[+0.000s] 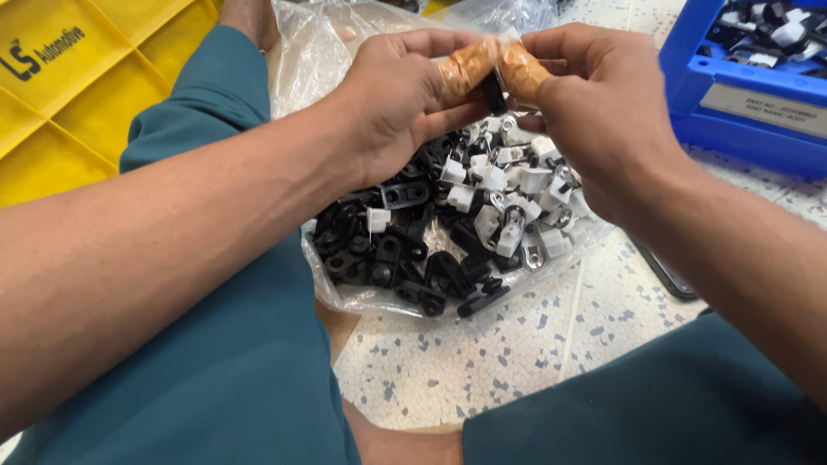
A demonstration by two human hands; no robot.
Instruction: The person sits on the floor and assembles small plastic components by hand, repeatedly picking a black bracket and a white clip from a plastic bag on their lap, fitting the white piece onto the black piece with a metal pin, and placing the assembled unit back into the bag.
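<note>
A speckled terrazzo floor [482, 362] carries a clear bag of clips [448, 232]. Above it, left hand [405, 95] and right hand [603, 103] pinch one black clip [494, 93], long axis roughly upright.

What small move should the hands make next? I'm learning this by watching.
Probably press the small black part together between the taped fingertips: left hand and right hand both pinch it above the open bag of black and white pieces.
</note>
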